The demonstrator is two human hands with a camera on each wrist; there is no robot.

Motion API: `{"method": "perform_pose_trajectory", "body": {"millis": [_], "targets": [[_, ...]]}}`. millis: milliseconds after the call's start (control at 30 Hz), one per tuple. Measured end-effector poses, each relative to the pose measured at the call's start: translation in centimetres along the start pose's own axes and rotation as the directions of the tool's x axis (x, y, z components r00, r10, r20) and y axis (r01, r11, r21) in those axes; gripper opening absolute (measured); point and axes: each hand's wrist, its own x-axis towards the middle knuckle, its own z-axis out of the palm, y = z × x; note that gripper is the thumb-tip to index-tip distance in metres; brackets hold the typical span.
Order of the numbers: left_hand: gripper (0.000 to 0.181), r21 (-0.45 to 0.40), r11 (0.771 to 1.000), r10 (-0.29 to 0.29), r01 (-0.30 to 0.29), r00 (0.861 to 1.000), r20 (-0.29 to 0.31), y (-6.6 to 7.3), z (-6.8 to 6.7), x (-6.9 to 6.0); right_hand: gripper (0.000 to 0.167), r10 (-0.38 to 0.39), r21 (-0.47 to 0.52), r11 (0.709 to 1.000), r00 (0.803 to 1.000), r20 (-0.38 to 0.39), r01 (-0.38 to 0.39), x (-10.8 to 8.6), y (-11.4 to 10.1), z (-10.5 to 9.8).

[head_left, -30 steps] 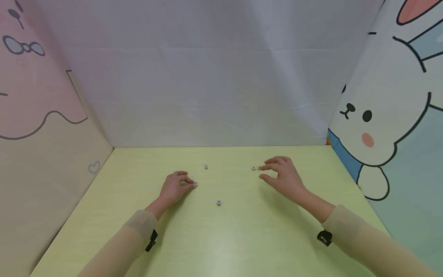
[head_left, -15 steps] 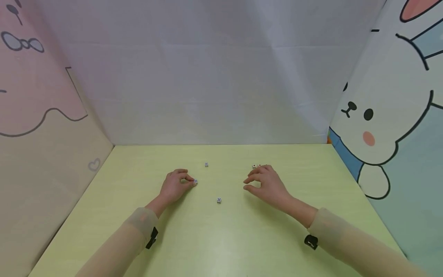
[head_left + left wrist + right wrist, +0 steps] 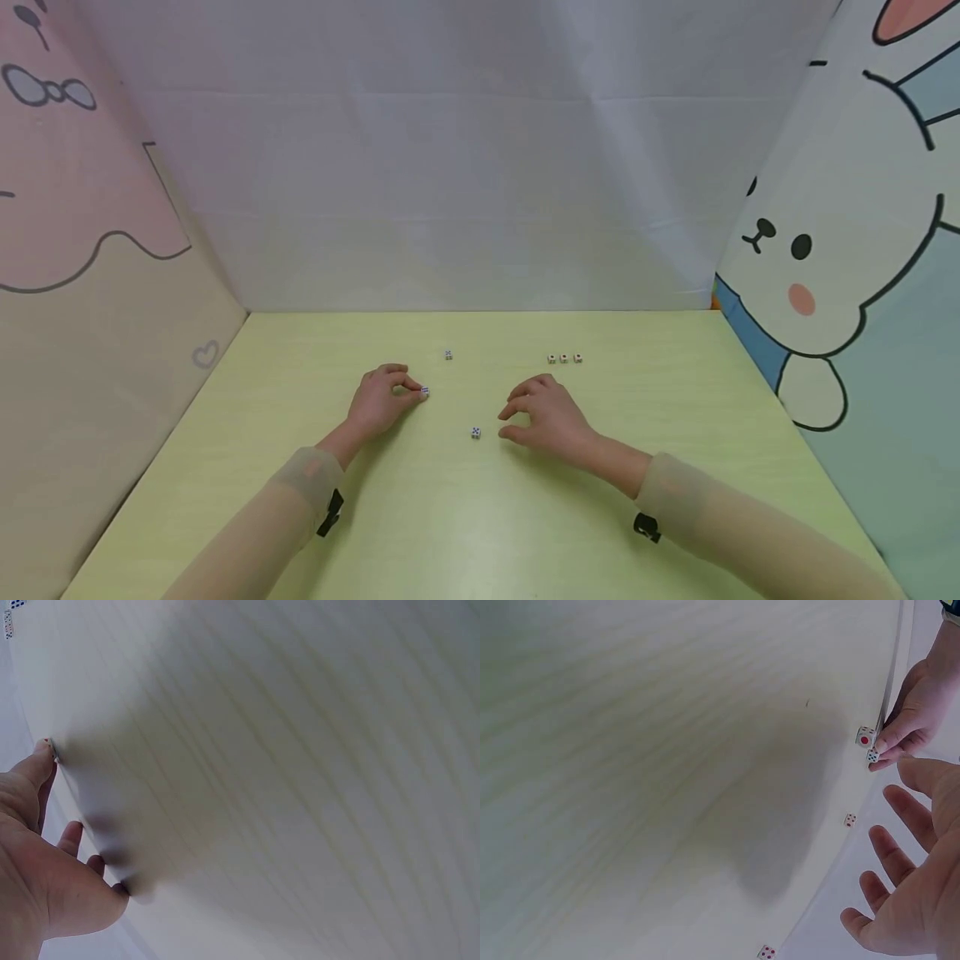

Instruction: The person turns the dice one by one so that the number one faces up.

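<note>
My left hand (image 3: 382,403) pinches a small white die (image 3: 424,392) between thumb and index finger, low over the table. In the left wrist view only a sliver of that die (image 3: 52,750) shows at the fingertips. Right of it, my right hand (image 3: 546,418) hovers with thumb and fingers spread apart and nothing between them. A loose die (image 3: 476,433) lies just left of its thumb; the right wrist view shows this die (image 3: 865,738) with a red one-spot facing the camera.
Farther back on the pale yellow table (image 3: 480,517) sits another die (image 3: 448,355). Three dice form a row toward the right, with the middle die (image 3: 564,358) closer to the left one. A pale curtain (image 3: 480,167) backs the table, and printed panels flank both sides.
My right hand has moved left and toward me, away from the row, where the third die at the right end is now uncovered. My left hand keeps its pinch in place.
</note>
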Motion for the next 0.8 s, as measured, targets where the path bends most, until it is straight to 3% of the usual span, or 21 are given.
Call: {"method": "perform_pose_trajectory", "body": {"millis": [800], "targets": [[0.013,0.006,1.0,0.007,-0.007,1.0,-0.005,0.1,0.0,-0.1,0.013,0.041,-0.073,0.997,0.998,0.051,-0.037,1.9,-1.8,2.8]]}}
